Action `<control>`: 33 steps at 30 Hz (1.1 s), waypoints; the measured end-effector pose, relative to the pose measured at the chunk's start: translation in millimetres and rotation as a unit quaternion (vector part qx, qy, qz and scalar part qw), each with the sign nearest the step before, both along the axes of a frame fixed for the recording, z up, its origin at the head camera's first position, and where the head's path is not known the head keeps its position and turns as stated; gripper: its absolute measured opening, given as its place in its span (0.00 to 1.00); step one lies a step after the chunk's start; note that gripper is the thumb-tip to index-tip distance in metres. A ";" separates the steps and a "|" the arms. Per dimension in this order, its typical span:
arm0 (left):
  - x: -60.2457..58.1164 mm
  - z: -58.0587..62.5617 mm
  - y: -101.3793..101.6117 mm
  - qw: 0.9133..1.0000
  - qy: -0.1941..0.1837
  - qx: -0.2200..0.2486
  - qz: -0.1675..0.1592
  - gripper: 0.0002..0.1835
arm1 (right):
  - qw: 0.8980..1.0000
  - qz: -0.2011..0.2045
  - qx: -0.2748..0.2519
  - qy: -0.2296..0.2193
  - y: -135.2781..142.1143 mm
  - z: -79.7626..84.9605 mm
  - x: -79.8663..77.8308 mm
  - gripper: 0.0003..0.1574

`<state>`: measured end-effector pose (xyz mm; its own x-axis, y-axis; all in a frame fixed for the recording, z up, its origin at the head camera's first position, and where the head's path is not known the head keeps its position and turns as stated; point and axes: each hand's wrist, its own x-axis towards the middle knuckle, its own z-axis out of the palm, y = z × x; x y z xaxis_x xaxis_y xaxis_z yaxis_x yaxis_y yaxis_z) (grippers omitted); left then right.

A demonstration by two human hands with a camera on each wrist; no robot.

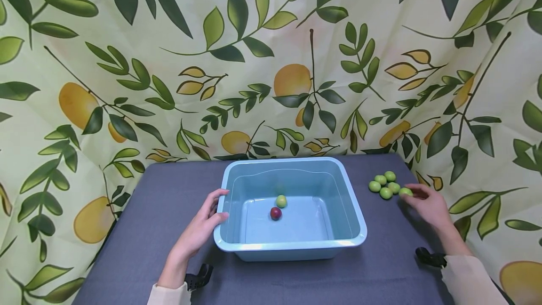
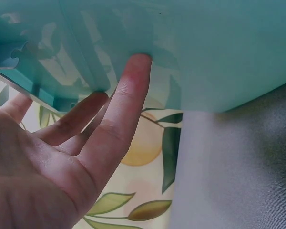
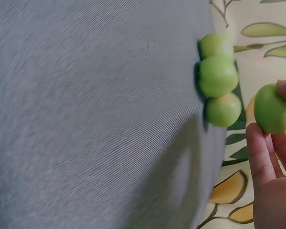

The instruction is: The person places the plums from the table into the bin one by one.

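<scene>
A pale blue plastic basin (image 1: 292, 247) stands mid-table, with one small green fruit (image 1: 281, 201) and one dark red fruit (image 1: 275, 213) close together on its floor. My left hand (image 1: 203, 225) grips the basin's left rim, its fingertips (image 2: 136, 71) against the outer wall in the left wrist view. To the right of the basin, my right hand (image 1: 429, 206) pinches a round, smooth green fruit (image 3: 272, 109) between thumb and fingers. Several matching green fruits (image 1: 386, 193) lie in a loose cluster just left of that hand; some show as a row (image 3: 218, 76) in the right wrist view.
A dark grey-blue cloth covers the table (image 1: 178, 192). Behind and beside it hangs a curtain (image 1: 254, 74) printed with leaves and orange fruit, close to the table's right edge near the green cluster. Each wrist wears a black strap (image 1: 431, 257).
</scene>
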<state>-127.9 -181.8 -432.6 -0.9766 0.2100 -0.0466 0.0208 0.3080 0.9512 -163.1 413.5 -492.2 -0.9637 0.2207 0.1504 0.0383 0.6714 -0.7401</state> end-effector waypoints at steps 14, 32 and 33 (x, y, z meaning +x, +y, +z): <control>-2.6 0.8 1.6 1.000 -0.004 0.002 -0.009 0.28 | 0.999 0.025 -0.008 0.046 -20.1 26.3 -0.7 0.28; -1.7 -0.4 -0.9 1.000 -0.003 0.002 -0.006 0.28 | 0.996 0.061 -0.022 0.066 -47.0 53.5 -5.0 0.25; -1.4 -0.6 -1.4 1.000 -0.004 0.001 -0.006 0.28 | 0.996 0.063 -0.018 0.066 -49.0 56.2 -5.8 0.25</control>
<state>-129.4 -183.2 -433.2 -0.9737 0.2211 -0.0546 0.0159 0.3052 0.9522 -169.0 364.5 -436.1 -0.9564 0.1069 0.2719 -0.1437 0.6382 -0.7563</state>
